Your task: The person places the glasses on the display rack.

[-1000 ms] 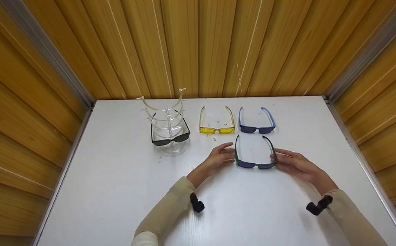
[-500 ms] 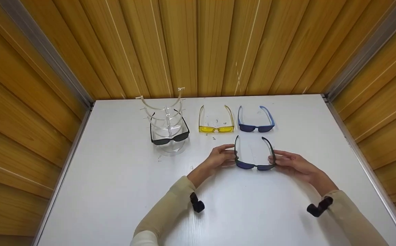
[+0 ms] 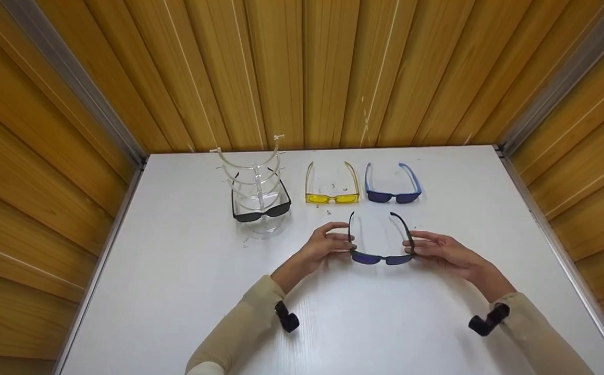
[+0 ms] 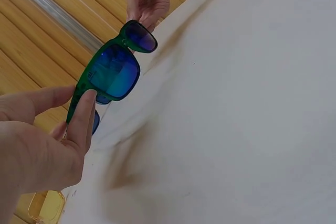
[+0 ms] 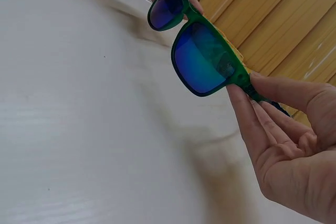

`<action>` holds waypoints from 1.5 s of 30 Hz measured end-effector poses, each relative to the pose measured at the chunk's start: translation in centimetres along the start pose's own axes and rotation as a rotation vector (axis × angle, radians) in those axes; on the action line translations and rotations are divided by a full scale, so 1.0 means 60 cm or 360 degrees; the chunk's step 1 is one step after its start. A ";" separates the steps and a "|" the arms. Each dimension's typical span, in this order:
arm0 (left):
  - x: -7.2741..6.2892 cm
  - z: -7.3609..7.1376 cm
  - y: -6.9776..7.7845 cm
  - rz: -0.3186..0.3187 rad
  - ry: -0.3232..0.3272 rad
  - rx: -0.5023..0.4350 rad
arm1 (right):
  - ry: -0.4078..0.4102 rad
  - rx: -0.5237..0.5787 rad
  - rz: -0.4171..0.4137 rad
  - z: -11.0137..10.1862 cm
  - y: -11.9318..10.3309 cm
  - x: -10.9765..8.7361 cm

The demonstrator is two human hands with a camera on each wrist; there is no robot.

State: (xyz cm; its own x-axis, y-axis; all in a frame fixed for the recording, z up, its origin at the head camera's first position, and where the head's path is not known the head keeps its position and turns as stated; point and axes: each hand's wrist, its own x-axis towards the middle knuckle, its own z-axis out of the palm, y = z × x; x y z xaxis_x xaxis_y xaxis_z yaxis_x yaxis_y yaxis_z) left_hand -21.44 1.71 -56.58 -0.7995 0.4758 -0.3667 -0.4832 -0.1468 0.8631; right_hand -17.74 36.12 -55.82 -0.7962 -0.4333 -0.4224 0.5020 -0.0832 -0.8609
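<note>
Green-framed sunglasses (image 3: 382, 259) with blue mirrored lenses are held between both hands, temples unfolded and pointing away from me. My left hand (image 3: 324, 246) pinches the frame near its left hinge; the left wrist view shows thumb and fingers on the green temple (image 4: 75, 100). At the other hinge, my right hand (image 3: 447, 253) pinches the right temple, as the right wrist view shows (image 5: 283, 129). To the left, a clear tiered display stand (image 3: 258, 187) carries black sunglasses (image 3: 262, 212) on a low tier. Its upper arms hold no glasses.
Yellow-lensed glasses (image 3: 332, 198) lie behind the held pair. Beside them on the right are blue-framed sunglasses (image 3: 393, 197). All stand on a white table (image 3: 176, 291), with wood-patterned panels (image 3: 328, 73) at the back and sides.
The green sunglasses have shifted slightly left and toward me. My left hand, which had been beside the left temple, now grips it; the right hand keeps its hold.
</note>
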 end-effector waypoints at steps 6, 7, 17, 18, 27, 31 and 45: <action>-0.026 -0.019 0.006 -0.0032 0.0015 -0.0017 | -0.0052 0.0096 -0.0012 0.026 -0.002 0.006; -0.030 -0.022 0.007 -0.0025 0.0023 -0.0018 | -0.0051 0.0106 -0.0008 0.030 -0.002 0.009; -0.071 -0.055 0.009 0.0058 0.0066 -0.0041 | -0.0045 0.0163 0.0023 0.070 0.000 0.032; -0.074 -0.057 0.009 0.0066 0.0067 -0.0042 | -0.0042 0.0163 0.0023 0.073 0.000 0.034; -0.112 -0.092 0.020 0.0096 0.0134 -0.0025 | -0.0072 0.0180 0.0009 0.116 -0.004 0.057; -0.130 -0.106 0.026 0.0146 0.0172 -0.0015 | -0.0095 0.0171 -0.0020 0.135 -0.003 0.072; -0.170 -0.132 0.043 0.0259 0.0213 -0.0018 | -0.0080 0.0152 -0.0108 0.180 -0.016 0.097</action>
State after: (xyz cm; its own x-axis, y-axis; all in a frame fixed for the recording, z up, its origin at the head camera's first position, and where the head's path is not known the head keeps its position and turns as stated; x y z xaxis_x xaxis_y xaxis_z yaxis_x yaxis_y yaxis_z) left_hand -17.38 -10.36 -53.35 -0.9071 0.3257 -0.2665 -0.3474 -0.2223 0.9110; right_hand -19.20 23.96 -54.41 -0.8125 -0.4680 -0.3475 0.4794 -0.1975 -0.8551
